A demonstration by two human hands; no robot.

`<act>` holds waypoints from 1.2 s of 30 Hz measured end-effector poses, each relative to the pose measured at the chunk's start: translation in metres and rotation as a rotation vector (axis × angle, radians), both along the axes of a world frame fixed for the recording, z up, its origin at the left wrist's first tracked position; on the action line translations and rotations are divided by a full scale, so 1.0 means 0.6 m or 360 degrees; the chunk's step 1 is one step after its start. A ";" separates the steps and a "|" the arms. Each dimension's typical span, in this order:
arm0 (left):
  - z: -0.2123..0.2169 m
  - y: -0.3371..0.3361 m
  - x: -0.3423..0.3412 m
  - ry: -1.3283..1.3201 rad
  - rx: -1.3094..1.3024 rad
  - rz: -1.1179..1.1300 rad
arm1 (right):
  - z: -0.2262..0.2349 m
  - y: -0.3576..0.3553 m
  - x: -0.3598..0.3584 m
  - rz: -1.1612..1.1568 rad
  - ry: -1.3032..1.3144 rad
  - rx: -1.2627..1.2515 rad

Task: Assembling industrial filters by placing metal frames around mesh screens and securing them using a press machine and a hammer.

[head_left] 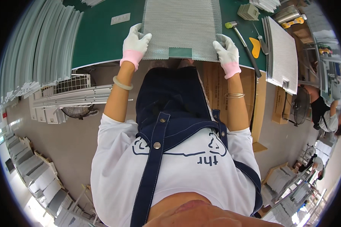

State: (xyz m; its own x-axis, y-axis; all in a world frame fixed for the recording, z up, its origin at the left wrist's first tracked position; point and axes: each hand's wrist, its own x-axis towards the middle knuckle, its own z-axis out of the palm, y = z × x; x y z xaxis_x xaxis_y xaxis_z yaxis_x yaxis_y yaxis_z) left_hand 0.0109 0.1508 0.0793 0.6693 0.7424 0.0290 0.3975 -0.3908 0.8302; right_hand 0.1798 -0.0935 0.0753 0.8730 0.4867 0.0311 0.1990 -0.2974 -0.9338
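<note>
A silvery metal mesh panel (181,28) lies across the green-topped table, its near edge reaching the table's front edge. A rectangular cutout interrupts that near edge, and green shows through it. My left hand (136,44), in a white glove with a pink cuff, grips the panel's left side, thumb over the mesh. At the opposite side my right hand (227,53), gloved the same way, holds the right edge between thumb and curled fingers. The fingertips are partly hidden behind the panel's edges.
Right of the panel lie a hammer (243,44), a yellow scraper (255,47), a screwdriver (262,44) and a stack of mesh panels (282,55). Many pale strips (38,45) are piled at left. A cardboard box (231,94) stands beneath the table; people work at far right.
</note>
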 end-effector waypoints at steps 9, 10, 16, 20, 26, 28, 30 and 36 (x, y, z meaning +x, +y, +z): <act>-0.007 -0.009 0.000 0.0097 -0.0059 0.0067 | -0.024 0.002 0.010 -0.0001 0.0019 -0.0135; -0.005 -0.010 -0.001 0.0142 -0.0005 0.0070 | -0.027 0.002 0.013 0.0009 0.0021 -0.0142; 0.000 -0.014 0.001 0.0255 0.0021 0.0071 | -0.032 0.001 0.016 0.0026 -0.0076 -0.0210; -0.010 -0.010 0.002 0.0311 0.0093 0.0054 | -0.032 0.002 0.016 0.0027 -0.0059 -0.0261; -0.009 -0.013 0.000 0.0336 0.0066 0.0063 | -0.023 0.003 0.009 0.0021 -0.0120 -0.0339; -0.009 -0.013 0.000 0.0354 0.0110 0.0053 | -0.018 0.006 0.007 -0.0024 -0.0086 -0.0421; -0.012 -0.012 -0.001 0.0371 0.0152 0.0040 | -0.011 0.012 0.002 -0.0031 -0.0073 -0.0459; -0.011 -0.005 -0.003 0.0291 0.0004 0.0023 | -0.038 0.000 0.019 -0.0034 -0.0086 -0.0198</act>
State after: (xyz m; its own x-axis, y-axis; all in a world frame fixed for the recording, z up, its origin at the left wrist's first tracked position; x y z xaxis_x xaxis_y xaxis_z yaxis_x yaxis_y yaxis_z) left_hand 0.0093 0.1475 0.0725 0.6528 0.7521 -0.0905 0.5475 -0.3859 0.7425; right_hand 0.1912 -0.0937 0.0525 0.8818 0.4713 0.0191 0.2406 -0.4146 -0.8776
